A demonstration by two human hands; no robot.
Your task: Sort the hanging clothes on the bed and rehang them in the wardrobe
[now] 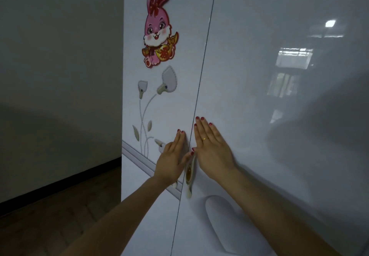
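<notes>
A white glossy wardrobe fills the view, its two doors closed along a thin dark seam. My left hand (171,160) lies flat with straight fingers on the left door (159,100), just left of the seam. My right hand (211,148), with a gold ring, presses flat on the right door (279,116), just right of the seam. A cream door handle (189,178) shows between and below my hands. No clothes or bed are in view.
A pink rabbit sticker (157,30) and a flower decoration (153,104) are on the left door. A grey wall (60,56) stands to the left, with dark wooden floor (50,205) below it.
</notes>
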